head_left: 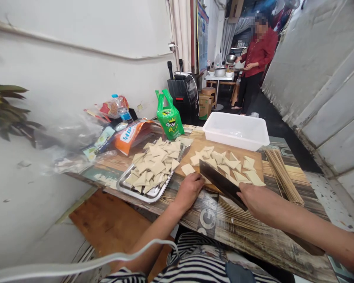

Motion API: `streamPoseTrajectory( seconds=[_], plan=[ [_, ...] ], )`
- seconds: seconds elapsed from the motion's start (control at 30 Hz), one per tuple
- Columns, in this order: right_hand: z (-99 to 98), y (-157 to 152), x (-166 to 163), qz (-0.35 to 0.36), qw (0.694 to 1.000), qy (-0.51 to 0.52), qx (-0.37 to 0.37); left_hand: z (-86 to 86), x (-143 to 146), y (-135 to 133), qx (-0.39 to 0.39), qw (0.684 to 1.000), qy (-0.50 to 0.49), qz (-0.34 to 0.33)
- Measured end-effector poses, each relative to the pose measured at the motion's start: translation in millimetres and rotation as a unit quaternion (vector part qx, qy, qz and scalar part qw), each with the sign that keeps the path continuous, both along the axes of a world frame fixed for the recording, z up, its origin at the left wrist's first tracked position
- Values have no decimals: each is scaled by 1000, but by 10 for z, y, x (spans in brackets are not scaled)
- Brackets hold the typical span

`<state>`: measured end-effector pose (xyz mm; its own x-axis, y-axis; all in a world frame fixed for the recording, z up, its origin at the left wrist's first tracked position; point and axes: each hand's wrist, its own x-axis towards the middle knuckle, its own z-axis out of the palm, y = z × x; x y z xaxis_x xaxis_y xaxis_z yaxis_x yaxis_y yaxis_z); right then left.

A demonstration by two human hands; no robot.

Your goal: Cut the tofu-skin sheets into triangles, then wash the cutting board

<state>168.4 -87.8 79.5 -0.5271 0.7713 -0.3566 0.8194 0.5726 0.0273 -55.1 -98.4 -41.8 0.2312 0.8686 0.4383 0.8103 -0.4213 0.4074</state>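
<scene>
My right hand (258,202) is wrapped round the handle of a cleaver (222,184), its dark blade slanting up and left over the front of the wooden cutting board (191,143). Close to the blade's left side, my left hand (191,188) rests at the board's front edge, fingers curled together; what they hold, if anything, is hidden. Just beyond its fingers lies a pale flat tofu-like piece (188,169). Several more cut pieces (216,157) are scattered over the board. Left of it, a metal tray (153,196) bears a heap of similar pieces (157,163).
A white plastic tub (236,129) stands at the board's back. Wooden skewers (284,177) lie to the right. Behind the tray are a green bag (170,118), an orange package (132,135) and a water bottle (124,110). A person in red (259,51) stands farther back.
</scene>
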Motion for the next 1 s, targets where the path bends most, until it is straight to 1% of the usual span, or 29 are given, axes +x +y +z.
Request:
streamPoseTrajectory(
  seconds=[0.07, 0.17, 0.23, 0.3, 0.37, 0.43, 0.5, 0.57, 0.6, 0.67, 0.73, 0.8, 0.87, 0.93, 1.0],
  plan=[
    [-80, 2, 50, -4, 999, 14, 29, -6, -6, -9, 9, 1000, 7, 2],
    [-179, 54, 209, -34, 993, 63, 98, -64, 12, 42, 9, 1000, 26, -1],
    [-177, 105, 321, -61, 983, 98, 142, -88, 52, 128, -4, 999, 53, -9],
    [-126, 141, 403, -82, 976, 122, 163, -42, 95, 230, -20, 996, 82, -19],
    [-63, 138, 446, -97, 972, 142, 161, 93, 109, 310, -35, 994, 101, -26],
    [-19, 91, 458, -109, 971, 161, 138, 275, 67, 340, -54, 993, 105, -17],
    [4, 15, 444, -122, 972, 174, 95, 426, -25, 322, -72, 993, 95, 21],
    [15, -60, 405, -130, 975, 171, 48, 482, -133, 278, -91, 989, 92, 75],
    [20, -89, 375, -130, 977, 164, 30, 472, -181, 254, -102, 985, 97, 99],
    [27, -121, 296, -123, 982, 144, 8, 394, -256, 217, -123, 978, 108, 133],
    [24, -118, 200, -110, 986, 128, 5, 288, -303, 194, -129, 976, 99, 144],
    [4, -92, 102, -94, 989, 116, 11, 199, -335, 176, -114, 983, 72, 121],
    [-32, -56, 16, -80, 991, 109, 11, 142, -359, 154, -97, 991, 46, 79],
    [-75, -17, -48, -69, 991, 110, 10, 115, -375, 129, -87, 995, 37, 42],
    [-112, 22, -83, -57, 991, 120, 15, 109, -380, 113, -76, 996, 44, 26]
  ],
)
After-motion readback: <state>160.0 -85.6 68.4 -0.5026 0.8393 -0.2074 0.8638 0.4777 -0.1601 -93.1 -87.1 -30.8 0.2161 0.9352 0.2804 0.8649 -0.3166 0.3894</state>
